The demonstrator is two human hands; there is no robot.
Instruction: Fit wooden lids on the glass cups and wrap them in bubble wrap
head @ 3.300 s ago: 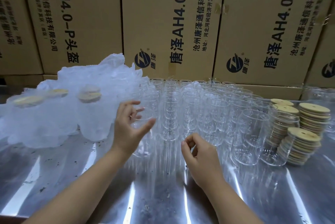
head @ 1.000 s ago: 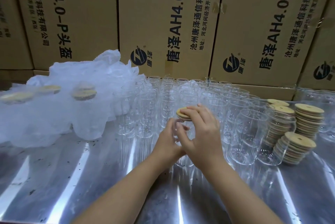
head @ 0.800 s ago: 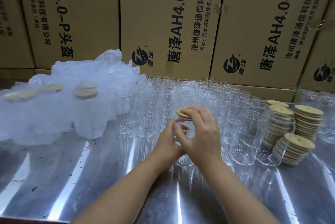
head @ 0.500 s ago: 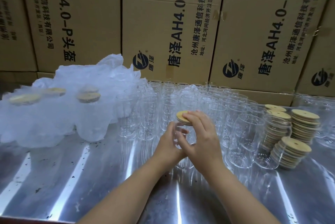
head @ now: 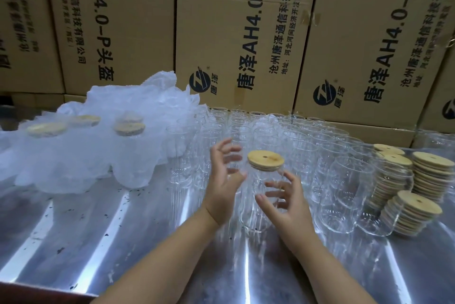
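At the middle of the steel table (head: 118, 242), just in front of the rows of bare glass cups (head: 275, 128), we have 1 glass cup (head: 256, 205) standing upright with a wooden lid (head: 265, 160) on its rim. The lid looks a little tilted, so we judge it placed but perhaps not pressed fully home.

Our left hand (head: 222, 185) hovers just beside the cup's left side, fingers spread and slightly bent, gripping nothing. Our right hand (head: 286, 202) is low at the cup's right front, fingers also spread and loosely curved. Blur keeps us from telling whether its fingertips touch the glass.

We read the lidding step for this cup as about done, with wrapping not yet begun. The next move calls for a check that the lid sits flat, then a firm hold round the smooth glass body. From there the cup goes left to the bubble wrap (head: 103, 156), where several wrapped, lidded cups already lie. The neighbouring cups stand close, so the lift should go straight up. Stacks of wooden lids (head: 432, 170) wait at the right.
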